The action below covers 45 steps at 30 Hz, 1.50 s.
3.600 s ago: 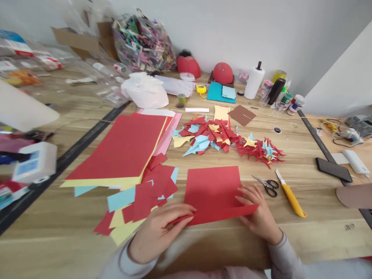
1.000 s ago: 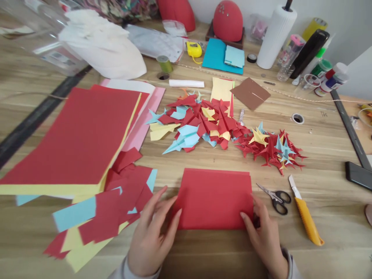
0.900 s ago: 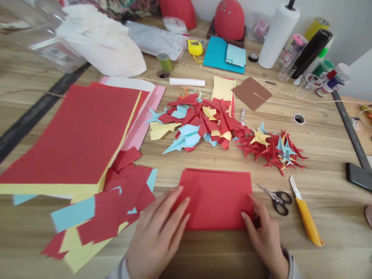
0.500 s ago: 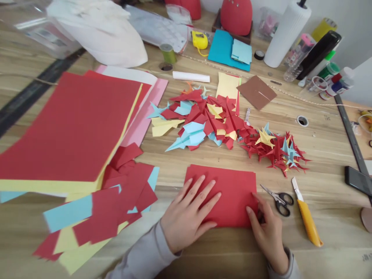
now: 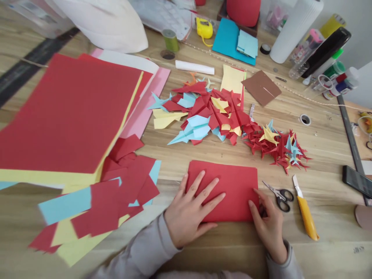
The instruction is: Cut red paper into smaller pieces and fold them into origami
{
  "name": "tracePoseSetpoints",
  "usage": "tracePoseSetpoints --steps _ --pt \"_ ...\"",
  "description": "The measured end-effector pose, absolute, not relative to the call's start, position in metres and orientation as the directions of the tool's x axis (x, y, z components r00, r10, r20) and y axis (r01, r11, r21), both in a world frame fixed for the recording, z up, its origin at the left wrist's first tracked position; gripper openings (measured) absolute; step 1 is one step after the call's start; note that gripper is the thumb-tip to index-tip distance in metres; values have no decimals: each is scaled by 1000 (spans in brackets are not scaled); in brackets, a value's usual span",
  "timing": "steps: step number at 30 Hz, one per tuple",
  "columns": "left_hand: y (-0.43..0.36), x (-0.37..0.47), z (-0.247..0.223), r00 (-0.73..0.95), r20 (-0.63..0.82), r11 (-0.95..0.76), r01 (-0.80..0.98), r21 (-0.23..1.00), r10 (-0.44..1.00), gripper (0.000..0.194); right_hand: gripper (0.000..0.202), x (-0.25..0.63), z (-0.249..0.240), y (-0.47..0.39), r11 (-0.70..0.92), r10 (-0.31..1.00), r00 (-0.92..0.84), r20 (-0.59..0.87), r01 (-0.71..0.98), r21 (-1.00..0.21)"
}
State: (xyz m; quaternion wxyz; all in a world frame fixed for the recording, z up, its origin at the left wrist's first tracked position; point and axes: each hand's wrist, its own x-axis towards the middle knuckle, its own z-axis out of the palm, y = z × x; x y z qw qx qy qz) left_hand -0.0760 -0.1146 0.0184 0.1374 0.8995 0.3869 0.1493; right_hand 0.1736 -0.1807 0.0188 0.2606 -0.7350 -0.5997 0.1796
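A folded-looking sheet of red paper lies flat on the wooden table in front of me. My left hand rests on its left part, palm down with the fingers spread. At the right edge is my right hand, its thumb and forefinger on the paper's edge and the other fingers curled, partly hidden. Just right of this hand lie black-handled scissors, their blades pointing away from me to the left. Beside them is a yellow-handled utility knife with its blade out.
Large coloured sheets are stacked at left, with loose paper pieces in front. Paper planes and small folded paper shapes are heaped beyond the red paper. A phone lies at right; a tape measure sits farther back.
The view has shifted slightly, so most things sit a little differently in the picture. Both hands stay on the red paper in nearly the same pose.
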Motion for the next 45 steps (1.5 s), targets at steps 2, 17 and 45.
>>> tracePoseSetpoints --steps 2,17,45 --pt "-115 -76 18 657 156 -662 658 360 738 62 33 173 19 -180 -142 976 213 50 790 -596" --pt "-119 -75 16 655 116 -652 684 328 746 66 35 169 21 -177 -136 974 210 87 845 -517" --pt "-119 -73 17 644 96 -634 700 329 759 67 37 162 22 -174 -171 961 253 114 863 -475"
